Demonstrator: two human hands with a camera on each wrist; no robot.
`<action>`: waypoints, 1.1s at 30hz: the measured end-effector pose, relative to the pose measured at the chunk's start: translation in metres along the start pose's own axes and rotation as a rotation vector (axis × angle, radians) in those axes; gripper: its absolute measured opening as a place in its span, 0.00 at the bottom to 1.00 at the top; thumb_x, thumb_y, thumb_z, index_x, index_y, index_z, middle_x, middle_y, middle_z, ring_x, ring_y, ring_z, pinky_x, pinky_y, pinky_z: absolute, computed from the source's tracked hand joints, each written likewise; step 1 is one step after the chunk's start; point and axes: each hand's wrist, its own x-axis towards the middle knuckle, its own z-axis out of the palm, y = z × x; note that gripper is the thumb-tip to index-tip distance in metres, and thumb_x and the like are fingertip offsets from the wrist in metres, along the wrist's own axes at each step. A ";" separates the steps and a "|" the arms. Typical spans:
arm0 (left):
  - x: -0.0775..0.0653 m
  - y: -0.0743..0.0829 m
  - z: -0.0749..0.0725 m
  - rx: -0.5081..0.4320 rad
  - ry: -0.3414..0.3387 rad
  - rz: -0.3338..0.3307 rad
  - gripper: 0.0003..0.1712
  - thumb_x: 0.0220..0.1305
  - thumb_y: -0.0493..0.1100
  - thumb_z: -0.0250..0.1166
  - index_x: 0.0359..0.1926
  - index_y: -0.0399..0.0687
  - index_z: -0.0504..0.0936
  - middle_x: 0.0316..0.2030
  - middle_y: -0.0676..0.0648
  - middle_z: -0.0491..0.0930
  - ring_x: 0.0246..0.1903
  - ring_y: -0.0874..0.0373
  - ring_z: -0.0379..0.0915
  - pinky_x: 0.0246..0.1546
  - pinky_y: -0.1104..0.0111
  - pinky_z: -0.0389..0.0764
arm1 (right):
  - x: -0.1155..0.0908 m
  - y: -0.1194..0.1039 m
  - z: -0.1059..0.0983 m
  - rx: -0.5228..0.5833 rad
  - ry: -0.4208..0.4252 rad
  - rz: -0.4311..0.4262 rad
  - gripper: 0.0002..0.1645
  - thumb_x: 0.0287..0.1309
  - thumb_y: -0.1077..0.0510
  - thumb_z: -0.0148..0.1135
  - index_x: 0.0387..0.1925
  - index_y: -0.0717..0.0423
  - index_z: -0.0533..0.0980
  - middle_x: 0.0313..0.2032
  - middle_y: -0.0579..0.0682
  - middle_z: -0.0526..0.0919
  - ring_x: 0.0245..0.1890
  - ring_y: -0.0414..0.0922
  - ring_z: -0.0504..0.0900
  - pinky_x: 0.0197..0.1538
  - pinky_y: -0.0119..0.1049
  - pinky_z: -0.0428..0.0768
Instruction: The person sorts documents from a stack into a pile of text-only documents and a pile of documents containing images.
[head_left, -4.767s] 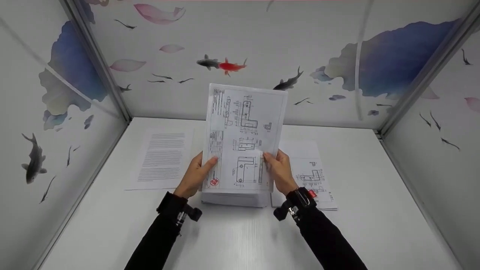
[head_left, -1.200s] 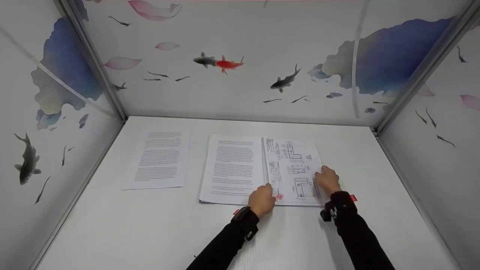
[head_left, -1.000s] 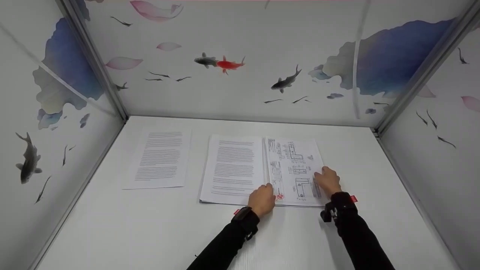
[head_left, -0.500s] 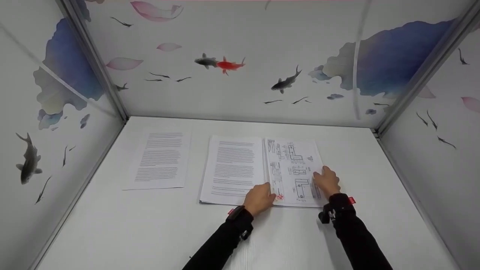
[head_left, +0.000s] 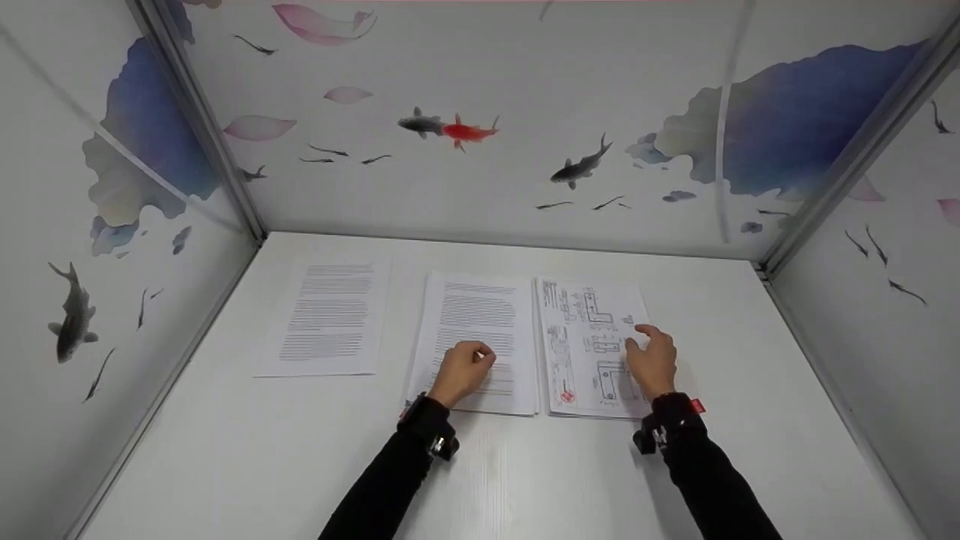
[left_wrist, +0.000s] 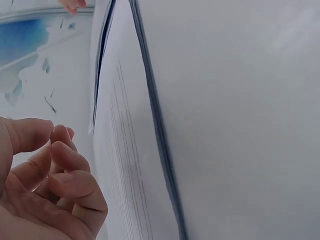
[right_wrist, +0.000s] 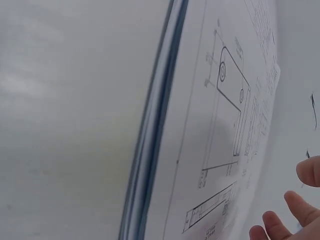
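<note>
My left hand hovers over the middle stack of text sheets. Its fingers are loosely bent, with the thumb near the index fingertip and nothing between them, as the left wrist view confirms. On the right lies a stack of technical drawings, its top sheet printed with bracket outlines and a red stamp. My right hand is at that stack's right edge, thumb and fingers spread apart and gripping nothing. Whether it touches the paper I cannot tell. The right wrist view shows the layered edge of the drawing stack beside those fingers.
A text sheet lies flat at the left of the white table. A narrow gap separates the middle and right stacks. White panels with painted fish enclose the table at the back and both sides.
The drawing sheets both hands held up earlier now lie on the right stack. My left hand has left that stack's left edge and moved left; my right hand's fingers have spread off its edge.
</note>
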 end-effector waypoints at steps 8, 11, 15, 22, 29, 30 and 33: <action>0.004 -0.012 -0.029 -0.012 0.083 -0.073 0.09 0.66 0.40 0.62 0.37 0.40 0.85 0.22 0.50 0.79 0.20 0.63 0.72 0.23 0.73 0.69 | -0.010 -0.014 0.015 0.048 -0.091 -0.153 0.19 0.68 0.60 0.52 0.56 0.62 0.76 0.59 0.64 0.76 0.62 0.59 0.71 0.64 0.52 0.67; 0.004 -0.020 -0.042 -0.011 0.124 -0.105 0.09 0.66 0.41 0.62 0.38 0.40 0.85 0.24 0.47 0.81 0.22 0.61 0.74 0.23 0.72 0.70 | -0.013 -0.020 0.019 0.067 -0.144 -0.173 0.17 0.68 0.60 0.53 0.55 0.60 0.77 0.58 0.61 0.78 0.60 0.56 0.74 0.61 0.50 0.72; 0.004 -0.033 -0.062 0.037 0.203 -0.153 0.09 0.65 0.42 0.62 0.38 0.42 0.86 0.27 0.47 0.81 0.24 0.59 0.73 0.24 0.70 0.69 | -0.018 -0.027 0.024 0.084 -0.217 -0.199 0.17 0.69 0.59 0.54 0.56 0.58 0.77 0.57 0.57 0.79 0.59 0.53 0.75 0.60 0.49 0.73; -0.002 -0.064 -0.101 0.128 0.302 -0.243 0.11 0.64 0.45 0.63 0.40 0.41 0.84 0.30 0.44 0.83 0.26 0.53 0.77 0.25 0.65 0.71 | -0.025 -0.034 0.029 0.118 -0.283 -0.255 0.18 0.68 0.60 0.55 0.57 0.60 0.76 0.56 0.57 0.80 0.57 0.53 0.77 0.62 0.49 0.70; -0.016 -0.096 -0.141 0.307 0.331 -0.351 0.25 0.62 0.47 0.64 0.53 0.32 0.77 0.47 0.30 0.78 0.48 0.35 0.73 0.44 0.46 0.75 | -0.027 -0.038 0.033 0.108 -0.311 -0.275 0.18 0.68 0.60 0.55 0.56 0.59 0.77 0.56 0.55 0.81 0.55 0.52 0.78 0.56 0.46 0.77; -0.017 -0.098 -0.146 0.327 0.326 -0.366 0.27 0.62 0.47 0.64 0.55 0.30 0.75 0.49 0.28 0.76 0.51 0.33 0.71 0.46 0.44 0.74 | -0.027 -0.038 0.033 0.112 -0.312 -0.272 0.17 0.68 0.60 0.55 0.56 0.59 0.77 0.55 0.55 0.81 0.55 0.52 0.79 0.55 0.45 0.78; -0.021 -0.104 -0.163 0.375 0.301 -0.419 0.32 0.62 0.49 0.64 0.57 0.28 0.72 0.52 0.24 0.71 0.54 0.29 0.66 0.49 0.39 0.71 | -0.028 -0.041 0.034 0.118 -0.321 -0.276 0.17 0.68 0.60 0.54 0.56 0.60 0.77 0.55 0.56 0.81 0.55 0.52 0.79 0.54 0.45 0.79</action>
